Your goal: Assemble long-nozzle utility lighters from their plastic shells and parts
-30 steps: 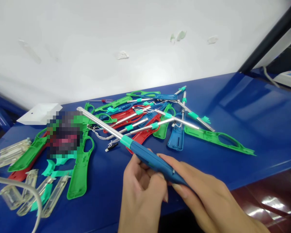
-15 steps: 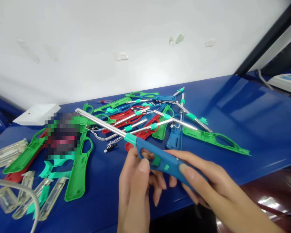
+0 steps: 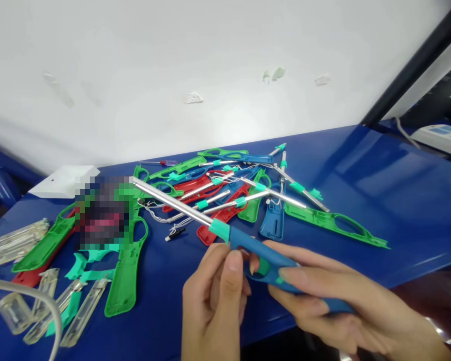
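A blue gas lighter [image 3: 261, 250] with a long metal tube, a green collar and a green trigger slants across the middle, tube toward the upper left. My right hand [image 3: 346, 296] is closed around its handle from the right, thumb lying on top. Close under the collar, my left hand [image 3: 218, 296] has its fingers curled and its thumb tip against the lighter's front end. Part of the grip is hidden behind the lighter. Beyond it lie green handle shells [image 3: 126, 273], red handle shells [image 3: 208, 233] and metal tubes [image 3: 195, 213] with green collars and white wires.
On the left are clear plastic tanks [image 3: 84, 313], green pieces [image 3: 97, 275] and a pale cable [image 3: 54, 311]. A white box [image 3: 62, 181] stands behind a blurred patch. A screwdriver [image 3: 169, 163] lies near the white wall [image 3: 225, 60]. Everything rests on a blue table [image 3: 342, 180].
The lighter has shifted right and slightly down, and my right hand went with it. My left thumb has come away from the trigger opening toward the collar. The view has tilted slightly.
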A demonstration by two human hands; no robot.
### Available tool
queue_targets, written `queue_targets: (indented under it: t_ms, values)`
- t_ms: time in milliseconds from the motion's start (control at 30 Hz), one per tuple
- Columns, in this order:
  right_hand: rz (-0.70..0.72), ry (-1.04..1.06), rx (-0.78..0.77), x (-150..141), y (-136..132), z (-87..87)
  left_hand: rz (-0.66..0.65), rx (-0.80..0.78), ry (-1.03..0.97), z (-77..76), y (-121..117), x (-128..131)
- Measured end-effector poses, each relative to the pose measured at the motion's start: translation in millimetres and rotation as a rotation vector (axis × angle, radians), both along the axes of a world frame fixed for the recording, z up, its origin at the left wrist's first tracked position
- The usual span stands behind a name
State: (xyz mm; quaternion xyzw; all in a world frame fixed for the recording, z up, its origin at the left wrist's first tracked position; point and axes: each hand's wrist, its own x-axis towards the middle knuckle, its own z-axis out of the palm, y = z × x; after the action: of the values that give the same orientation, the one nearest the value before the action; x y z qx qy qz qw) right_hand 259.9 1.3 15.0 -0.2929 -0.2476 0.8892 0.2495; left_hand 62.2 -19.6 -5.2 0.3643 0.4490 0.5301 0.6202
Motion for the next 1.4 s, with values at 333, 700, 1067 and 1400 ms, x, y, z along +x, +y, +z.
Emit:
queue_targets:
  t_ms: [333,700,1067,1400]
  values:
    - [0.008,0.014,-0.023,-9.0,3.0,-3.0,0.011,-0.034,-0.041,3.8,1.8,2.4]
    - [0.049,0.076,-0.013,-7.1,6.6,-2.2,0.022,-0.054,-0.024,1.8,1.6,3.3]
    - [0.063,0.02,-0.069,-5.6,8.8,1.4,0.032,-0.071,0.006,5.4,0.9,3.1]
    - [0.07,0.024,-0.08,-1.8,6.4,-1.1,0.022,-0.03,-0.008,6.0,1.5,4.6]
